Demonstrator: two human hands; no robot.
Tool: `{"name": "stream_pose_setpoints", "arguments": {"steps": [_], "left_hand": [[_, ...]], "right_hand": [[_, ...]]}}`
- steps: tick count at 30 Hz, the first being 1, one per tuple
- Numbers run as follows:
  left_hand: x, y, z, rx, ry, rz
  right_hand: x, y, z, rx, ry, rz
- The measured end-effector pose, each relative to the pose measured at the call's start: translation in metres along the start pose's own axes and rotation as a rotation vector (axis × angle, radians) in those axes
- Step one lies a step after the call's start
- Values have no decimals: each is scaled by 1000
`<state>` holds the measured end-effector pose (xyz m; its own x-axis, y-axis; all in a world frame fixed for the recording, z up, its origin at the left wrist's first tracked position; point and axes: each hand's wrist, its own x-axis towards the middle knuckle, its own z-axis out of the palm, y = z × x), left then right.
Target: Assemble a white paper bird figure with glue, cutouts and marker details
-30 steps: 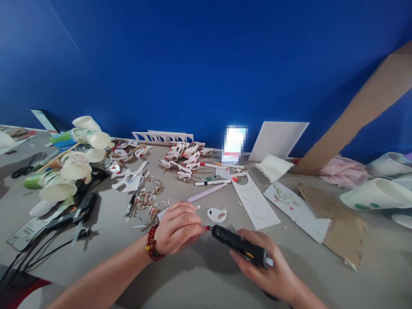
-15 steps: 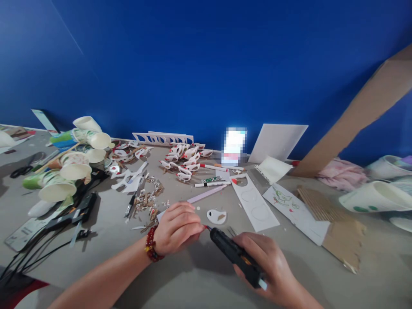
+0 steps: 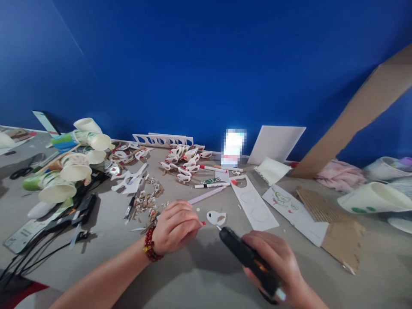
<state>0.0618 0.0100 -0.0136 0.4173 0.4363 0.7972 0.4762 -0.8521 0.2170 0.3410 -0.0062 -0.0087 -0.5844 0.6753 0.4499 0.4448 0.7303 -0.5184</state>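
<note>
Grey table [image 3: 206,283]: well cluttered!
White cutout [image 3: 212,219]: lying just right of the left hand [image 3: 177,227]!
Scraps [image 3: 148,201]: scattered to that hand's left!
Holed board [image 3: 251,208]: beyond the right hand [image 3: 280,262]!

Matt plastic glue gun [image 3: 238,250]

Landmark: white bird cutout [image 3: 215,218], 1. Just beside it: hands, 2 (left hand [image 3: 176,227], right hand [image 3: 278,259]); held glue gun [image 3: 241,249], 1. Right of it: white strip [image 3: 253,204], 1; drawn outlines [image 3: 249,196], 2. Beyond it: lit screen [image 3: 233,148], 1; piled birds [image 3: 190,153], 10-plus, overlapping.

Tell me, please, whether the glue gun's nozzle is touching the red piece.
Apart: the head view shows a gap between the nozzle and red piece.
</note>
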Motion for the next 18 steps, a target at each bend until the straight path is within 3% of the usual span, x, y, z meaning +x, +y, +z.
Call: {"name": "stream_pose_setpoints", "arguments": {"steps": [6,8,11,15,18], "left_hand": [[-3,-3,2,-16,-39,-75],[-5,-3,4,-29,-34,-158],[-4,-1,7,-75,-16,-319],[1,3,10,-174,-47,-564],[3,5,13,-262,-93,-736]], "right_hand": [[-6,9,-35,-370,410,251],[-13,20,-53,-547,476,325],[-35,42,-77,-799,349,551],[-80,72,-89,-755,82,676],[-105,86,-84,-712,-15,710]]}}
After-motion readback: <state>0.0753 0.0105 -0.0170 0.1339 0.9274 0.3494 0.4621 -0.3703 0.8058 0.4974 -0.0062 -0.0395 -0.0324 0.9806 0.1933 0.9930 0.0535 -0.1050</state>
